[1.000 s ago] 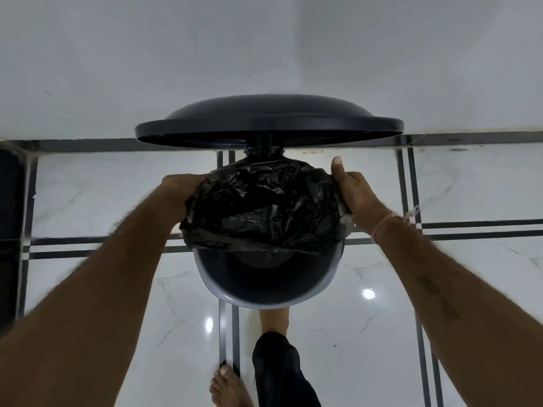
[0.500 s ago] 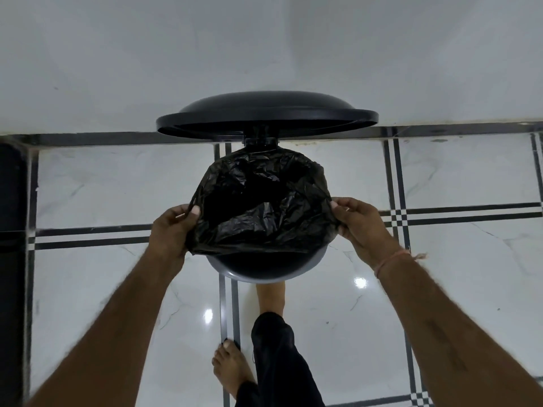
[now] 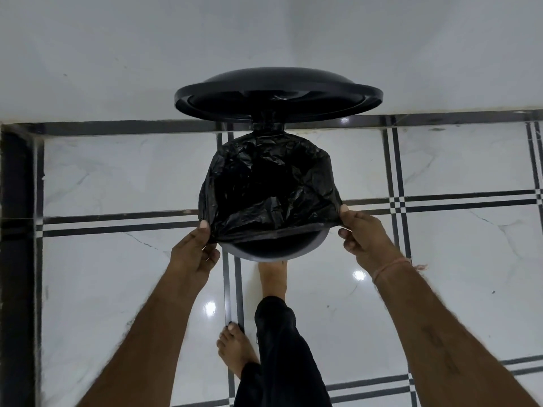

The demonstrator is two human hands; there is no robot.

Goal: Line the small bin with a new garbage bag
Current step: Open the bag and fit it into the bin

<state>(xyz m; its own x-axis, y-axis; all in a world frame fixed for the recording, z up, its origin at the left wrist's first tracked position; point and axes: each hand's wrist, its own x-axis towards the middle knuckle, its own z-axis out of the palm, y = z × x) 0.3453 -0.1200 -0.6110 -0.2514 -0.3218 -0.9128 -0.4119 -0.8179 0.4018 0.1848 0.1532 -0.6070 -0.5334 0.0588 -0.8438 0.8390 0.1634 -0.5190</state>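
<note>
While the lid stands open at the upper centre of the frame, the black garbage bag sits in the mouth of the small bin at frame centre. Its hem is already folded over the far and side rim, but it is drawn as a taut straight line from left to right across the opening. Just below that line a thin crescent of bare rim shows, and the coming move turns on it. The uncovered edge lies toward the bottom of the frame from the hem, between the two hands and about equally near to each. The left hand pinches the bag's left corner between thumb and curled fingers, and the right hand, with a thread band at the wrist, pinches the right corner the same way. Both look placed to pull the hem down over the near lip together. A bare foot reaches under the bin's near edge, probably onto a pedal that cannot be seen. Compared with a second ago, the hands have travelled from the far sides near the hinge down to the near corners, and the bare crescent is much narrower.
</note>
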